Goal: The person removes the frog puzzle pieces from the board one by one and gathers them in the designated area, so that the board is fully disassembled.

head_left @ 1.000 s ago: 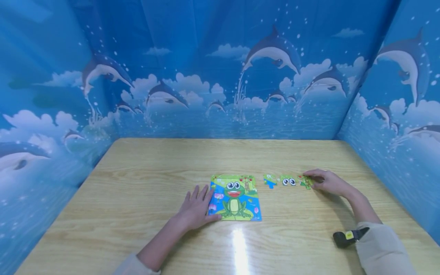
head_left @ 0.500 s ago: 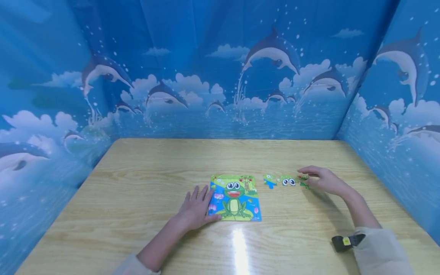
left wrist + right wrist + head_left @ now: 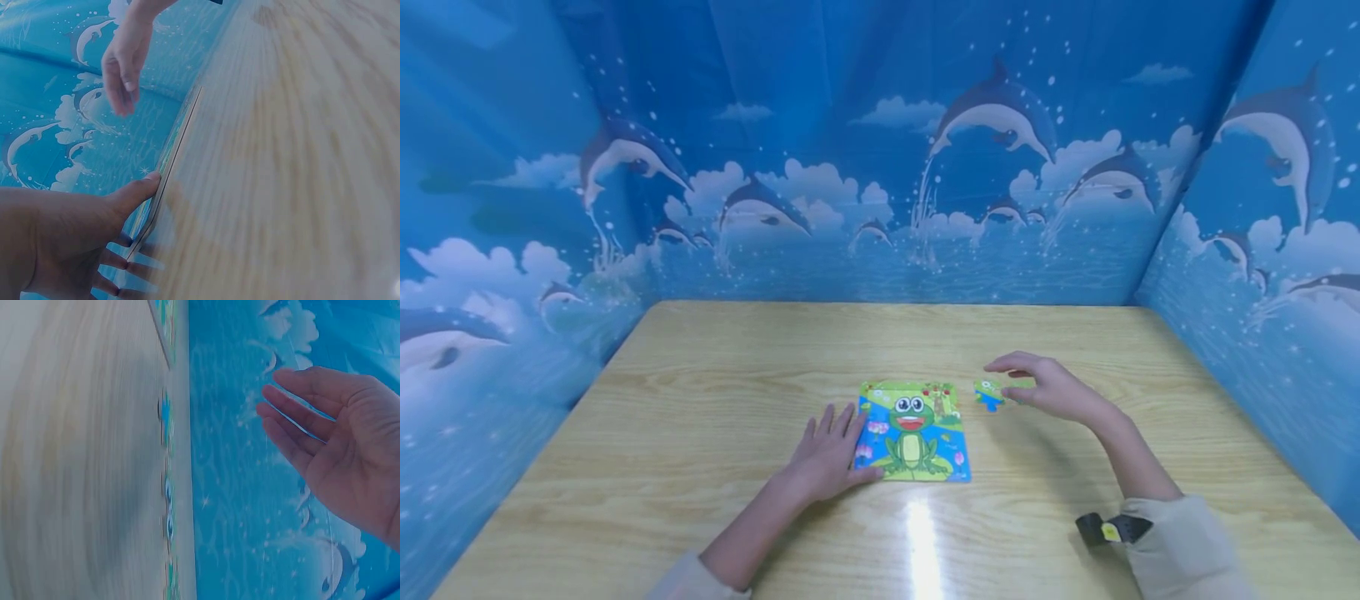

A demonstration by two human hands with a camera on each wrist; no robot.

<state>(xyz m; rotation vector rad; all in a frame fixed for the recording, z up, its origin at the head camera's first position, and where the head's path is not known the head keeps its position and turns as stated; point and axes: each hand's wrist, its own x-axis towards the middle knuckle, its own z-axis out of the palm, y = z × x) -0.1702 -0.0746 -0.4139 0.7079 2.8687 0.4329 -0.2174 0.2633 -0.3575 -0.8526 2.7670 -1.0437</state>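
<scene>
A square frog puzzle (image 3: 912,433) lies on the table, and the left hand (image 3: 829,458) rests at its left edge, fingers spread and thumb on the lower left corner. In the left wrist view that hand (image 3: 75,231) touches the puzzle's edge. The right hand (image 3: 1054,390) is over the loose pieces right of the puzzle, fingers apart, holding nothing. A blue-and-green piece (image 3: 988,397) shows by its fingertips. In the right wrist view the right hand (image 3: 337,425) is above the table, with loose pieces below: a blue one (image 3: 165,419), one with eyes (image 3: 169,506) and a green one (image 3: 172,581).
The light wood table (image 3: 760,350) is enclosed at the back and sides by blue curtains (image 3: 820,233) printed with dolphins. A black strap with a small device (image 3: 1105,530) is on the right wrist, beside a light sleeve (image 3: 1183,542).
The right hand has moved left from the rightmost loose piece and is now over the other pieces, nearer the puzzle. The left hand and the puzzle have not moved.
</scene>
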